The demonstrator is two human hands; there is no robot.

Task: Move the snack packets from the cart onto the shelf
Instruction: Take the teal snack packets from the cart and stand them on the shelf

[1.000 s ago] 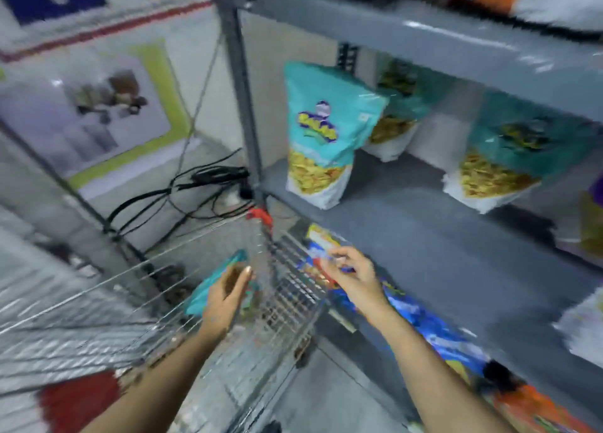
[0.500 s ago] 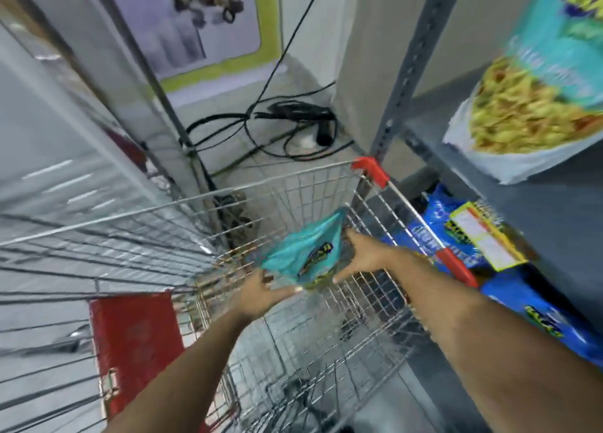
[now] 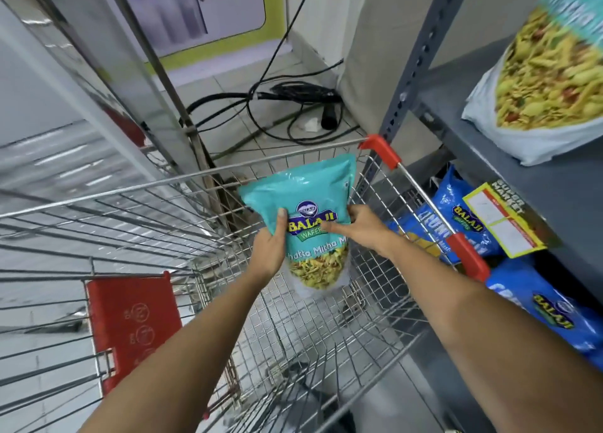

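Note:
A teal snack packet (image 3: 305, 197) with a yellow snack picture hangs upright over the wire cart (image 3: 195, 184). My left hand (image 3: 269, 248) grips its left edge, thumb on the front. My right hand (image 3: 359, 225) holds its right edge, with a finger across the logo. The grey metal shelf (image 3: 463, 119) stands to the right, and another teal packet (image 3: 541, 73) stands on it.
Blue snack packets (image 3: 463, 217) lie on the lower shelf level behind a yellow price tag (image 3: 502, 220). The cart has red corner guards (image 3: 381, 150) and a red child-seat flap (image 3: 130, 328). Black cables (image 3: 293, 106) lie on the tiled floor beyond the cart.
My view dropped from the shelf to the cart. My right hand joined the left on the teal packet, and both raised it upright above the basket.

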